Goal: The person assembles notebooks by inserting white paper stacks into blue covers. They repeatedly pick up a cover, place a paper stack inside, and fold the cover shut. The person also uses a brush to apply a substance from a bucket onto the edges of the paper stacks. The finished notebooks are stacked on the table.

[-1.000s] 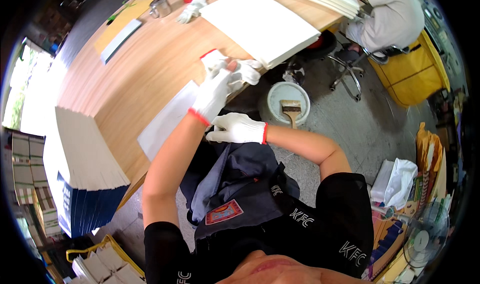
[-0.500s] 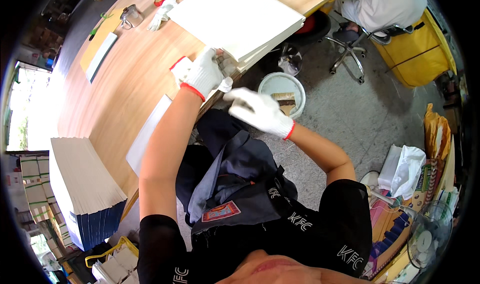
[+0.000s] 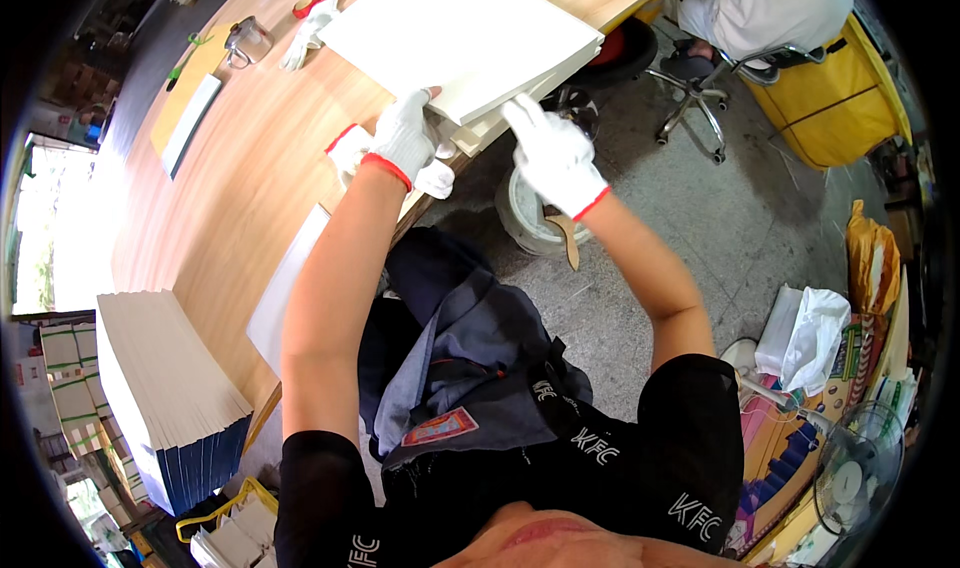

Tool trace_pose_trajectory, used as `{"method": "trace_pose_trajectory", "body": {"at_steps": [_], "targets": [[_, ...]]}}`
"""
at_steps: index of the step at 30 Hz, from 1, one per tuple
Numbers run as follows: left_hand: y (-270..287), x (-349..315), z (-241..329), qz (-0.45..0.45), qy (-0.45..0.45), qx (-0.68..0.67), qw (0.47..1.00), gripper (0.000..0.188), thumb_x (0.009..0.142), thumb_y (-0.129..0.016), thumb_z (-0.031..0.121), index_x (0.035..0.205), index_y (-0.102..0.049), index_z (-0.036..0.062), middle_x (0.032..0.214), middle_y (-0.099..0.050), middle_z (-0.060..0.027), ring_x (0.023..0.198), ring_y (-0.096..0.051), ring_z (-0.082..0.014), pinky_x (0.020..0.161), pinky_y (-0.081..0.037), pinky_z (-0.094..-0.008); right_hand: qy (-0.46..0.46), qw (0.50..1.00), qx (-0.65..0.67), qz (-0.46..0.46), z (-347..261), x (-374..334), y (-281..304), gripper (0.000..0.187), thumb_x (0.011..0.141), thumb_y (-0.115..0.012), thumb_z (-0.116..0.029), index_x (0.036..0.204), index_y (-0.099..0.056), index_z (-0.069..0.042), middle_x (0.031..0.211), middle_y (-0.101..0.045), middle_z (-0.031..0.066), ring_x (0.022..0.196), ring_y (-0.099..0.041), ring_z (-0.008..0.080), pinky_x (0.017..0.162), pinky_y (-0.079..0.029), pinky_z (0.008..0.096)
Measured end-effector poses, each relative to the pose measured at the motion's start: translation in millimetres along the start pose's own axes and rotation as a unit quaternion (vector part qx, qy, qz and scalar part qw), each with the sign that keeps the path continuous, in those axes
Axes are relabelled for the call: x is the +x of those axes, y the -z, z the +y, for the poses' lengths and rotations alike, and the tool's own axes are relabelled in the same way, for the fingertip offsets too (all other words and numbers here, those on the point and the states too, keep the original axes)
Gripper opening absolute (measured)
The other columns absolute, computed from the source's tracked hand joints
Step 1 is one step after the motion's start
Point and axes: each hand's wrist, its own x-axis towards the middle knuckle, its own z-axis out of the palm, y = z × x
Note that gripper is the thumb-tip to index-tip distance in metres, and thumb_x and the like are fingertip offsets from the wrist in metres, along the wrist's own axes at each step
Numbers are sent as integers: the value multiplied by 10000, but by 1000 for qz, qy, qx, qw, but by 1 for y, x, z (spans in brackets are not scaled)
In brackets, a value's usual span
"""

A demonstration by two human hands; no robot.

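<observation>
I see the long wooden tabletop running from the lower left to the top of the frame. On it, at upper centre, lies a stack of large white boards, its corner overhanging the edge, which lets both gloves get at it. My left hand lies flat on that corner, fingers spread, pinning it down rather than gripping. My right hand is just right of it, fingertips at the stack's side edge, loosely curled, apparently holding nothing. Below them on the floor sits a white bucket.
</observation>
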Motion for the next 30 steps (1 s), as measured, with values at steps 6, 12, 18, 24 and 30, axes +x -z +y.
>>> {"method": "trace_pose_trajectory", "body": {"at_steps": [6,12,18,24,30], "targets": [[3,9,-9,-23,22,-62,998,208,925,-559,98,1110,-509,17,1029,-585,-145,871,-651,-287,545,-556,-381,-6,998,-64,-26,41,4,1,611,782,-597,-130,1381,-484,-165,1433,-488,75,743,-636,234,625,-553,353],[9,19,-10,-13,39,-106,994,158,924,-573,105,1047,-526,17,982,-574,-133,854,-641,-275,552,-559,-390,-76,984,-156,-42,97,15,-6,661,785,-558,-110,1428,-440,-209,1498,-424,49,737,-658,243,590,-560,388],[6,8,1,-34,-6,-98,995,157,942,-539,94,1055,-530,-15,973,-583,-141,823,-653,-290,612,-591,-378,-122,988,-84,33,161,34,11,480,859,-521,-119,1320,-524,-251,1329,-584,32,941,-673,271,778,-555,442],[69,-40,82,-81,-32,-15,996,320,1036,-380,186,1218,-506,-45,1135,-640,-201,866,-711,-267,692,-637,-327,-402,592,680,-161,107,103,65,663,975,-422,-599,1220,-581,-4,921,-690,150,576,-577,127,451,-475,181],[197,-125,98,91,-142,76,983,354,905,-645,128,1234,-545,41,1103,-645,-96,964,-676,-194,776,-580,-318,-230,735,586,-253,-28,134,64,402,948,-601,-334,1229,-611,-46,899,-638,21,645,-549,83,496,-439,187]]}}
